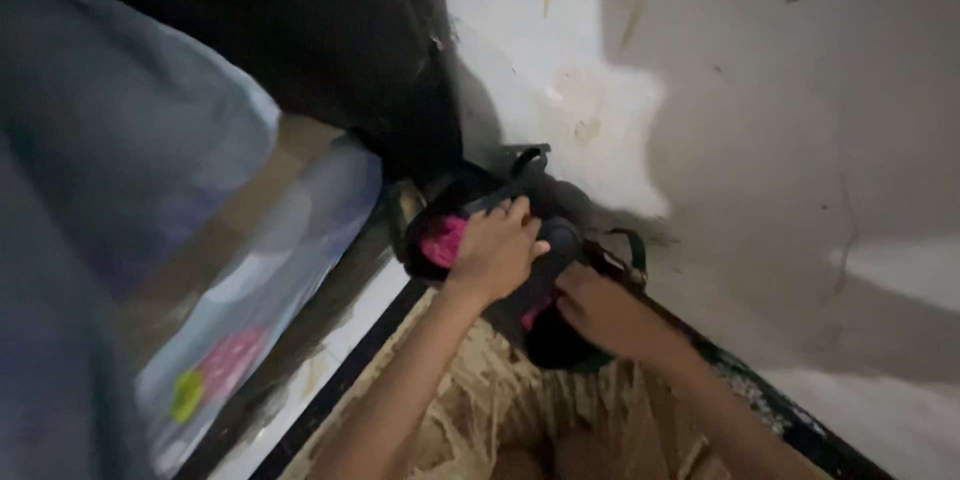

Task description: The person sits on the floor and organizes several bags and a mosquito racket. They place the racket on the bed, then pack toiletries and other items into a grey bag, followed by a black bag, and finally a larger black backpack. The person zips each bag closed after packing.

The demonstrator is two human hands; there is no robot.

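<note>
A black bag [560, 225] with a pink lining [443, 240] lies in the corner where the floor meets a white wall. My left hand [495, 250] rests on top of the bag, fingers curled over its upper edge beside the pink part. My right hand [600, 310] grips the bag's lower right side near a black strap [632, 245]. Both forearms reach in from the bottom of the view. What is inside the bag stays hidden.
A stained white wall [720, 90] fills the right side. A dark panel [330, 30] stands at the top left. Blurred bluish cloth or plastic [260, 270] lies at left. A patterned beige floor [500, 410] with a black border runs underneath.
</note>
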